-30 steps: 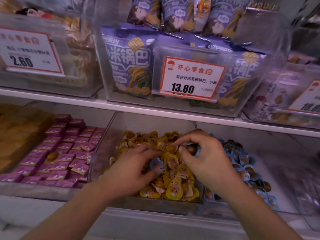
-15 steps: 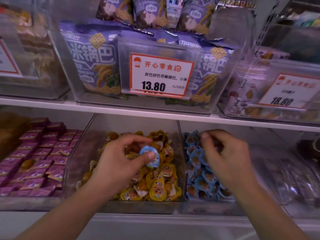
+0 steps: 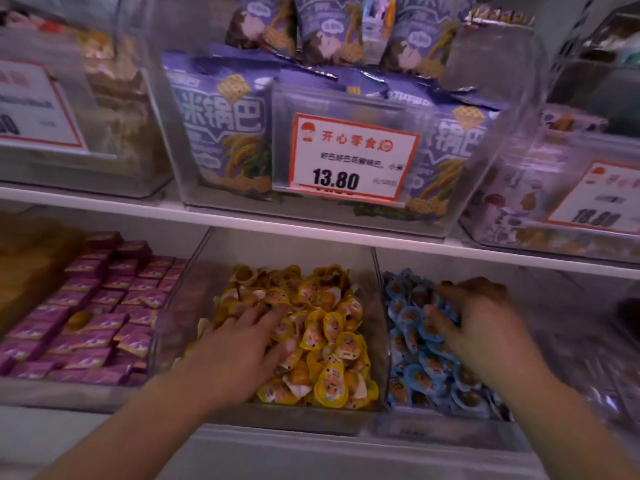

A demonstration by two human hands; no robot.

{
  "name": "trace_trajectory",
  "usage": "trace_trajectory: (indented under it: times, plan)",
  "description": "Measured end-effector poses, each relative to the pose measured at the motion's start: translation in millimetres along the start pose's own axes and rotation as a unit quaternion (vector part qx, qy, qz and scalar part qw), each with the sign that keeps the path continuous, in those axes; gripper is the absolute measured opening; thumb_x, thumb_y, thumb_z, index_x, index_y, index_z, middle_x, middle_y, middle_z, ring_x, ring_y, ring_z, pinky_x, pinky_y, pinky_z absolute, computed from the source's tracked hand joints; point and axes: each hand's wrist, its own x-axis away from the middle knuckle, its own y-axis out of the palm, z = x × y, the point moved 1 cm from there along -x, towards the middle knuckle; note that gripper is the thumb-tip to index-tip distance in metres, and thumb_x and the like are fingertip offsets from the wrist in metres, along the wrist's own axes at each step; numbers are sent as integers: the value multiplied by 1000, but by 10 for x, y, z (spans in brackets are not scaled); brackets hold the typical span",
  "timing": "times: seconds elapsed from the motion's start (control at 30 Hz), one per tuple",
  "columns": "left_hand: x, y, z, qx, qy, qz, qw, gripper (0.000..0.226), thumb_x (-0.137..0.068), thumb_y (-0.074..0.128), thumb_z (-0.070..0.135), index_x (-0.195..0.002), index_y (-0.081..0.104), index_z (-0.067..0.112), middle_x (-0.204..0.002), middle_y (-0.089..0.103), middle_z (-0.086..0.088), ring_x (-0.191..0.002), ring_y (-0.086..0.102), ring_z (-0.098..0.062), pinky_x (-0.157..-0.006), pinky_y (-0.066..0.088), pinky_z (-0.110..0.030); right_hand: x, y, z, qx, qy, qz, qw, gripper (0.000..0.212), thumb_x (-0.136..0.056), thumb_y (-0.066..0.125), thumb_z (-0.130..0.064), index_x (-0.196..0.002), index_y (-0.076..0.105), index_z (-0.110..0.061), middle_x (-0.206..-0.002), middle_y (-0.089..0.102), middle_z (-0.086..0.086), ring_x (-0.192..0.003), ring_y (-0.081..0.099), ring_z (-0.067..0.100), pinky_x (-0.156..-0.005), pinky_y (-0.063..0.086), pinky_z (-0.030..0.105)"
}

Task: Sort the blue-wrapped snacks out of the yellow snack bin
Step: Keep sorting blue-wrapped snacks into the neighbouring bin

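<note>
The left hand (image 3: 239,344) is laid flat, fingers spread, on the yellow snack bin (image 3: 375,327); no blue-wrapped snacks (image 3: 419,365) are seen among the yellow. The right hand (image 3: 481,327), fingers curled, rests on the blue pile alongside; whether anything is held cannot be told. Further searching is likely needed.

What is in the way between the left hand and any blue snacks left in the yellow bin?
No blue wrapper shows in the yellow snack bin. The left hand lies flat on the yellow snacks, so any left would be buried beneath them.
</note>
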Motion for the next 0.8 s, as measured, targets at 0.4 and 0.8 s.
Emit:
trace_trajectory:
  times: [0.4,0.8]
  plan:
    - [406,-77,-16,10,56,3,998,52,-95,25,66,-137,37,38,-139,43,4,-116,48,-26,-96,39,-38,-506,644,-1967,-45,-296,-382,874,34,-98,44,-20,-124,66,-24,-132,61,0,-116,56,16,-93,45,28]
    - [368,24,-113,58,0,14,998,46,-94,28,61,-129,41,34,-129,50,-1,-122,49,-29,-120,7,-54,-961,996,-1759,-81,-214,-326,917,79,-68,73,-64,-138,48,-35,-138,55,-6,-125,53,16,-92,35,20]
